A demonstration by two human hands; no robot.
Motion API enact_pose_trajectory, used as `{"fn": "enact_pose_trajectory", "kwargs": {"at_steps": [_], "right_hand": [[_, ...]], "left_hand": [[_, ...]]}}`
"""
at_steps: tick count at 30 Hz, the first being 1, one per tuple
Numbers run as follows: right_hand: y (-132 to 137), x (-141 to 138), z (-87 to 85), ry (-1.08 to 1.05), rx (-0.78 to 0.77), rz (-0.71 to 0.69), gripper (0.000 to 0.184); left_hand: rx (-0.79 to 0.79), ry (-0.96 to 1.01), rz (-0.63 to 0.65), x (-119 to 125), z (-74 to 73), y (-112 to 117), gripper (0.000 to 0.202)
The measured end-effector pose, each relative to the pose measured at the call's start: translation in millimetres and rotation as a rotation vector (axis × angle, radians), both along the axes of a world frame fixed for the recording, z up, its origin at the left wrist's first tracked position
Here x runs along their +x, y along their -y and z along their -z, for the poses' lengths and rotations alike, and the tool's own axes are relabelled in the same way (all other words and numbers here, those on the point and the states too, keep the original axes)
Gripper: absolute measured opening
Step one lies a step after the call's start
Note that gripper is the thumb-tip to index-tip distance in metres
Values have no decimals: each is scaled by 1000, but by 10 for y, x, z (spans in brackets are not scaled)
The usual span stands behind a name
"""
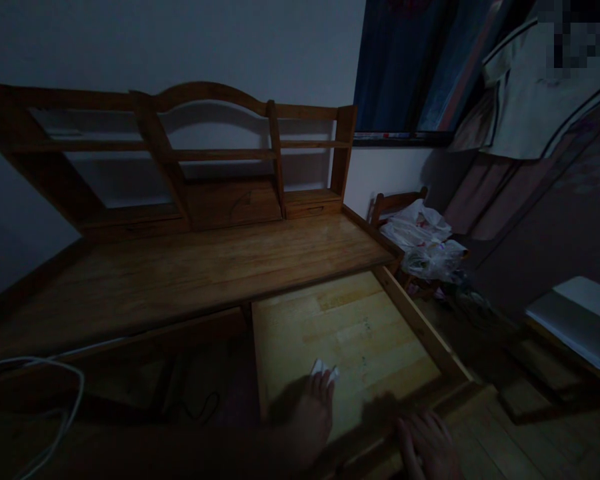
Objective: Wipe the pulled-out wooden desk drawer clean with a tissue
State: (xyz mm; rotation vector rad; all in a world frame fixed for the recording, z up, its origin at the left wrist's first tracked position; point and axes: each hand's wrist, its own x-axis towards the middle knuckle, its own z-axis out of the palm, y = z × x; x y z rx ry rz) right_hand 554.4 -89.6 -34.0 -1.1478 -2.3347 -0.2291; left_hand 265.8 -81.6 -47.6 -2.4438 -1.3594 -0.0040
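Note:
A pulled-out wooden drawer (290,333) lies below the front of the desk, its pale bottom showing. My left hand (313,410) reaches into it, fingers pressing a crumpled white tissue or cloth (320,367) against the bottom; I cannot tell which. Over the top of the drawer's front panel, at the lower right, my right hand (427,440) is curled with its fingers on the wood.
The brown desk (220,260) carries a shelf hutch (210,157) at the wall. White cable (80,387) loops at the lower left. Right of the desk, a chair (400,199) bears plastic bags (420,230). A white flat-topped object (580,320) stands far right, below a hanging shirt (525,100).

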Motion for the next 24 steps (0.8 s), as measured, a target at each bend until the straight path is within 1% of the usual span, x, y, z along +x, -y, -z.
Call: {"fn": "enact_pose_trajectory", "kwargs": {"at_steps": [2,5,7,9,11,14,15,17,18,20,22,23,24], "right_hand": [[4,-43,-48,-51,-17,12,23],[4,-97,-121,-109,-27,25,21],[2,-112,-155,-123,-11,23,21],[3,-110,-169,-113,5,15,21],[6,-98,-161,-96,-4,22,21],[9,-79,-116,-96,-7,45,21],[7,-77,-98,-99,-2,51,21],[-4,-78,-65,-107,22,61,20],[-14,-81,-53,-110,38,69,20],[-46,-90,-38,-112,91,75,21],[-92,-99,-37,-112,155,66,23],[-117,-104,-43,-114,184,57,25],[-141,-111,-57,-121,212,51,28]], "left_hand": [[-47,13,57,142,14,-243,61],[-131,83,53,408,47,-722,56],[-192,124,82,633,31,-1051,51],[-224,166,140,862,-43,-1341,47],[-247,194,208,1054,-152,-1576,46],[-275,233,302,1221,-282,-1819,47],[-279,241,325,1244,-298,-1867,48],[-283,280,341,1255,-284,-1902,49],[-292,313,353,1248,-260,-1885,50],[-364,384,435,1217,-198,-1786,53],[-549,357,688,1175,-145,-1635,61],[-650,320,756,1152,-128,-1562,61],[-702,325,783,1131,-118,-1502,60]]}}
